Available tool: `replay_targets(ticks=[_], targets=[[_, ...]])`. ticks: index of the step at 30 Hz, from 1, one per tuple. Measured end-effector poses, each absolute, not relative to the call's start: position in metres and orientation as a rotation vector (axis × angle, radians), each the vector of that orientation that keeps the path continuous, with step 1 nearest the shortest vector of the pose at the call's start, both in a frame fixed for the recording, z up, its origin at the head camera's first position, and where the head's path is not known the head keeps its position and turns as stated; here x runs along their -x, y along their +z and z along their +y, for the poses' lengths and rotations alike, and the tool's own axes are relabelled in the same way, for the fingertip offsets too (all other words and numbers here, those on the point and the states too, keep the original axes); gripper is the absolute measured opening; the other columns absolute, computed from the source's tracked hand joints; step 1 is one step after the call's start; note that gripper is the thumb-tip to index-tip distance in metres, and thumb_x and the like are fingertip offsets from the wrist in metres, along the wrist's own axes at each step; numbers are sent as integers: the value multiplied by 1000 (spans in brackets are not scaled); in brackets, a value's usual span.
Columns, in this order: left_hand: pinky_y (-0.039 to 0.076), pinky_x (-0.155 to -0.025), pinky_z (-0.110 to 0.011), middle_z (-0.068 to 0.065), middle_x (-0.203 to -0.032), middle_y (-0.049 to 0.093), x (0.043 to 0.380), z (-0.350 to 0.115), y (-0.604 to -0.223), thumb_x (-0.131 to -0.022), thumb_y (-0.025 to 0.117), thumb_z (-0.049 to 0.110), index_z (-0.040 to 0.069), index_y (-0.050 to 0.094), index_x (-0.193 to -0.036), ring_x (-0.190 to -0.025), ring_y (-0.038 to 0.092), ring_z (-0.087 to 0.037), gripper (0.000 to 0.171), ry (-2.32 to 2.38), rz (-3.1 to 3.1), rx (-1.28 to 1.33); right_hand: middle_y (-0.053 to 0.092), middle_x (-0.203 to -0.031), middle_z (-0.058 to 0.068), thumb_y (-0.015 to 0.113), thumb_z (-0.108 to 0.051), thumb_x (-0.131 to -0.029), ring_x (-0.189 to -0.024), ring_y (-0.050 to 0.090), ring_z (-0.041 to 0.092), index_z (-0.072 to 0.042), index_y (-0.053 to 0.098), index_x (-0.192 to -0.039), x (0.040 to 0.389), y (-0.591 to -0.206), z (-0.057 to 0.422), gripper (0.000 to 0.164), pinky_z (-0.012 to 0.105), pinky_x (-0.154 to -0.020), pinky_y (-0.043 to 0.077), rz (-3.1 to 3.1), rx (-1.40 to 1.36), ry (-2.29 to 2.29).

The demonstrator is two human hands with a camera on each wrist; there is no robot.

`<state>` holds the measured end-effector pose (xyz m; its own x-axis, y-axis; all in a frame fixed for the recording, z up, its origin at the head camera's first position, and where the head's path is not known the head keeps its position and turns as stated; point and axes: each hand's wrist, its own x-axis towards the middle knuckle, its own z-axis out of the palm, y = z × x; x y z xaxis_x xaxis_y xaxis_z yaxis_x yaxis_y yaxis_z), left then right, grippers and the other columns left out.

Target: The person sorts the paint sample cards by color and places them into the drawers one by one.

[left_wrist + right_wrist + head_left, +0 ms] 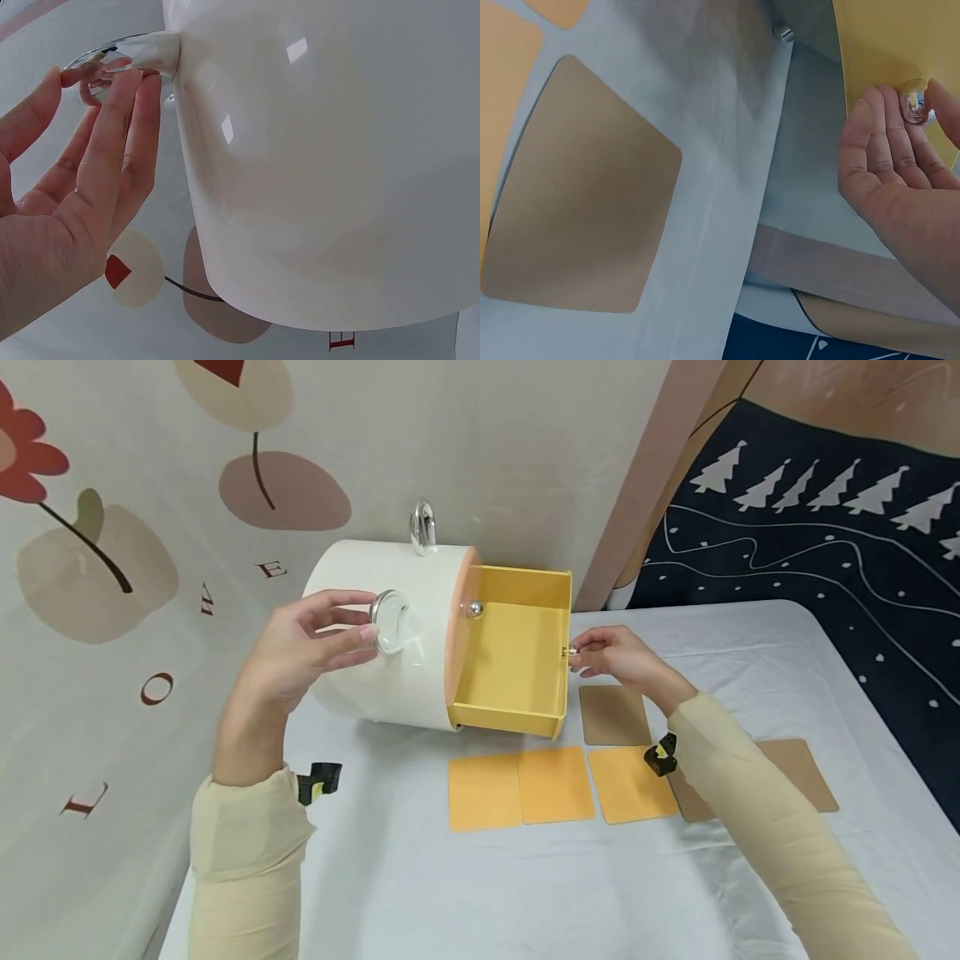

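Observation:
A white rounded cabinet with a peach front rim lies in the middle of the head view. Its yellow drawer stands pulled out to the right, and no contents show inside. With thumb and fingers my left hand holds a shiny ring-shaped handle on the cabinet's near side; the left wrist view shows this chrome handle close up. My right hand pinches the small silver knob on the drawer's front. A second silver knob sits on the peach front.
Orange square cards and brown cards lie on the white-covered table in front and to the right. Another chrome ring rises from the cabinet's far side. Behind hang a patterned cloth and a dark one with trees.

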<state>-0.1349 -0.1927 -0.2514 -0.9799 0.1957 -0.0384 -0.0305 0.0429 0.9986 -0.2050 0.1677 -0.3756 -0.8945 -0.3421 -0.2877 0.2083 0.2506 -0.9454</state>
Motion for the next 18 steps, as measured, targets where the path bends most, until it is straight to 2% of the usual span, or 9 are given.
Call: replay_targets(ticks=[13,18], targets=[[56,-77,-30,-13,-100,54,135,-193,-252,-81,68,0,4,59,-112,-78,62,-16,33,2049,2151,-181,62,-85,3,60,-2,-87,-80,61,16,9,50,-112,203,-378,171,29,37,-81,55,2073,67,-1703],[56,-77,-30,-13,-99,54,135,-193,-252,-80,68,0,4,60,-112,-78,62,-16,33,2056,2144,-180,63,-89,2,56,0,-89,-81,60,17,8,48,-118,199,-375,178,31,34,-79,56,2086,90,-1727]])
